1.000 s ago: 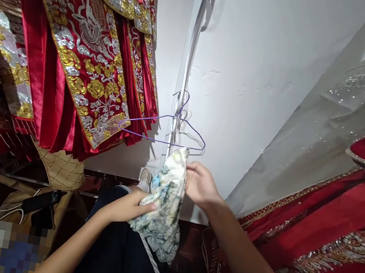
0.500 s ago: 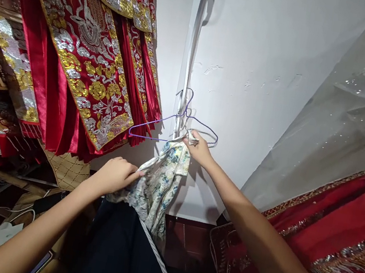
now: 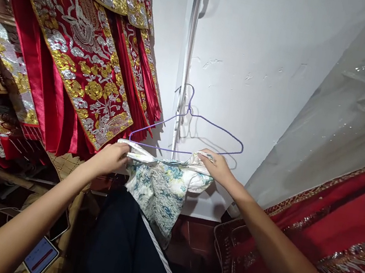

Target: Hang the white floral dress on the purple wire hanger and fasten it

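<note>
- Top (image 3: 162, 191): floral, slung between our hands just under centre, toward 6 o'clock; upper edge pulled wide, rest hanging in folds.
- Our left hand (image 3: 111, 158), at the top's 10 o'clock: thumb and fingers pinch its pale upper corner.
- Our right hand (image 3: 217, 166), at its 2 o'clock: pinches the other upper corner, thumb over the cloth.
- Hanger (image 3: 189, 111): purple, at the top's 12 o'clock, beside the white pole (image 3: 190, 39); we can't tell what its hook rests on. It passes behind the cloth at our right hand; contact unclear.
- Our judgement: we do best with both corners level under light tension, so the edge runs straight.
- Cloth looks thin, probably wrinkles easily; we'd pinch the rim, not bunch it.
- Red robe (image 3: 85, 63), 10 o'clock, near our left hand: we'd hold the cloth clear, since sequins could snag.
- Phone (image 3: 41, 258), 7 o'clock, well apart.
</note>
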Tool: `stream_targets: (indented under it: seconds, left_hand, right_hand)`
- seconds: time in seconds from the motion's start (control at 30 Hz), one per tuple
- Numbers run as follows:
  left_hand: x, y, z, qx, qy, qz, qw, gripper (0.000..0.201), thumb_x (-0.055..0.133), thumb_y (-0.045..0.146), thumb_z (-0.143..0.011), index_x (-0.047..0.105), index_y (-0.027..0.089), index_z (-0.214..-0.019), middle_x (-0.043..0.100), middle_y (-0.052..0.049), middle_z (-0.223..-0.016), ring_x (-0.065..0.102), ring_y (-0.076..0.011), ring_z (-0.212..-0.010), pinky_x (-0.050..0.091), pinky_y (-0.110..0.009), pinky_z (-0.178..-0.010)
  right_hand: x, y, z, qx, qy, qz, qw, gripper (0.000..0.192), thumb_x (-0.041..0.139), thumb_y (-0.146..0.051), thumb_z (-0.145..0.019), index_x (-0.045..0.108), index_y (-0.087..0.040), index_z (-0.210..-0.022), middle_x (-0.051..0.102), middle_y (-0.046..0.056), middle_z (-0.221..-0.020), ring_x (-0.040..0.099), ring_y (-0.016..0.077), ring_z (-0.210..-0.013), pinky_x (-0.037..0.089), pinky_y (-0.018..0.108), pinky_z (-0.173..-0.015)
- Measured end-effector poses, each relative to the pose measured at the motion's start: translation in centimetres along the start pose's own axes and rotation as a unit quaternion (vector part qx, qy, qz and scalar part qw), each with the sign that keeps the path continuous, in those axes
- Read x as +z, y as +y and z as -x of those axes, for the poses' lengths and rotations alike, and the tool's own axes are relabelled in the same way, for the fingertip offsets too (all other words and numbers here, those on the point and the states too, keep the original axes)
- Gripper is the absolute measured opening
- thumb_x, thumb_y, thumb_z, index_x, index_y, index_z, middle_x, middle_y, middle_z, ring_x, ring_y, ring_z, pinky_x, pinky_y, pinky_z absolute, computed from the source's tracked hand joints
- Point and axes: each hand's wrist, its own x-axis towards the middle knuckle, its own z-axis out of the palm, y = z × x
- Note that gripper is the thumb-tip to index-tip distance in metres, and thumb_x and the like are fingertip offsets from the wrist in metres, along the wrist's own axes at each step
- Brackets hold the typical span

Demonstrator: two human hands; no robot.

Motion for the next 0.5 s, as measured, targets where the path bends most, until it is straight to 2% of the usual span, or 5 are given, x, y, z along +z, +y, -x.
stream_targets:
  seconds: [0.13, 0.27, 0.37, 0.43, 0.5]
  left_hand:
    - [-2.9, 1.2, -1.7, 0.029, 0.088, 0.036, 0.995, 0.013, 0.049, 0.026, -0.086, 0.058, 0.019, -0.078, 0.066, -0.011, -0.101, 0.061, -0.0285, -0.100, 0.048, -0.040, -0.089]
    - [-5.2, 2.9, -3.2, 0.056, 0.173, 0.060, 0.981, 0.014, 0.049, 0.026, -0.087, 0.054, 0.019, -0.075, 0.064, -0.012, -0.111, 0.059, -0.0286, -0.104, 0.048, -0.042, -0.092]
    - [-5.7, 3.6, -5.2, 0.091, 0.181, 0.108, 0.973, 0.013, 0.047, 0.020, -0.087, 0.059, 0.018, -0.092, 0.066, -0.010, -0.111, 0.061, -0.0244, -0.101, 0.050, -0.039, -0.091]
    - [-5.6, 3.6, -6.6, 0.111, 0.181, 0.146, 0.966, 0.032, 0.046, 0.012, -0.085, 0.060, 0.018, -0.113, 0.067, -0.009, -0.114, 0.063, -0.0218, -0.103, 0.050, -0.037, -0.092]
    - [-5.1, 3.3, -7.8, 0.132, 0.175, 0.166, 0.961, 0.050, 0.043, 0.004, -0.081, 0.058, 0.020, -0.127, 0.067, -0.009, -0.119, 0.062, -0.0204, -0.109, 0.050, -0.038, -0.096]
  right_hand:
    - [-1.4, -1.6, 1.0, 0.022, 0.008, 0.011, 1.000, 0.034, 0.051, -0.050, -0.094, 0.068, -0.020, -0.092, 0.072, 0.004, -0.089, 0.066, 0.0240, -0.085, 0.049, 0.032, -0.077]
    - [-1.0, -3.6, 1.7, 0.024, -0.044, -0.014, 0.999, 0.032, 0.055, -0.050, -0.092, 0.069, -0.023, -0.104, 0.072, 0.005, -0.106, 0.066, 0.0257, -0.101, 0.049, 0.034, -0.086]
    - [-0.2, -5.5, 2.5, 0.029, -0.085, -0.008, 0.996, 0.043, 0.068, -0.048, -0.083, 0.063, -0.027, -0.121, 0.068, 0.006, -0.117, 0.063, 0.0270, -0.107, 0.048, 0.036, -0.090]
    - [-0.1, -6.5, 3.2, 0.027, -0.114, 0.000, 0.993, 0.056, 0.073, -0.041, -0.080, 0.055, -0.027, -0.131, 0.070, 0.004, -0.101, 0.066, 0.0240, -0.091, 0.050, 0.034, -0.081]
    - [-0.5, -7.0, 3.8, 0.018, -0.118, -0.005, 0.993, 0.068, 0.072, -0.033, -0.079, 0.044, -0.027, -0.141, 0.064, 0.000, -0.079, 0.062, 0.0195, -0.071, 0.049, 0.031, -0.069]
